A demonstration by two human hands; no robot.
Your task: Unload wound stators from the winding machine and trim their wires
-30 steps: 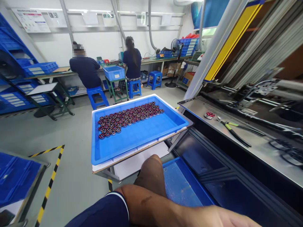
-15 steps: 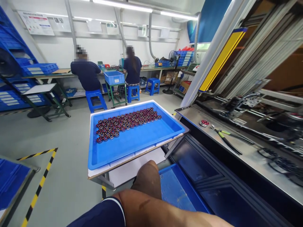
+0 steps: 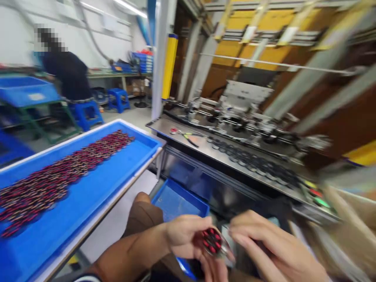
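Observation:
My left hand (image 3: 189, 239) is closed around a round red-and-black motor part (image 3: 212, 240), a short metal cylinder with red segments round a dark centre. Its segmented face is turned up towards me. Just to the right, my right hand (image 3: 267, 243) has its thumb and fingers pressed together in a pinch, close to the part. Motion blur hides what, if anything, sits between those fingertips. Many similar round parts (image 3: 73, 168) lie packed in rows in the large blue tray (image 3: 117, 172) on the left.
A metal machine ledge (image 3: 223, 156) runs along the right, bearing a row of dark round parts (image 3: 249, 160), pliers (image 3: 190, 139) and one red round part (image 3: 173, 131). A blue bin (image 3: 176, 201) stands low by my knee. A co-worker (image 3: 63, 70) sits at the back left.
My view has swung right towards the machine, so the tray now sits further left. Both hands have come into sight, the left one holding a motor part.

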